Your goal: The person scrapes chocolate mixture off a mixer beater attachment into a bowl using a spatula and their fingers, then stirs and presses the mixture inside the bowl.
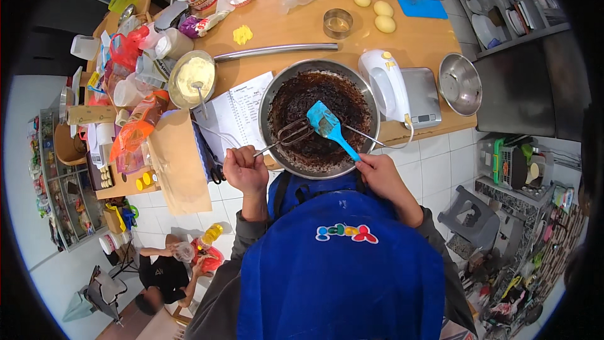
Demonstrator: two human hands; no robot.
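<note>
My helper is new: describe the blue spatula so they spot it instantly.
At the near edge of the brown wooden table, find the wide round metal bowl of dark mixture. Inside it slants the bright blue spatula, handle in the right hand. Its solid blade sets it apart from the looped metal beater beside it.

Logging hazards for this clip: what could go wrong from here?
1. The steel bowl seems to overhang the near edge of the table; pressing down with the blue spatula in the right hand might tip it.
2. The beater held by the left hand sits in dark mixture; lifted out, it could drip on the open notebook.
</note>
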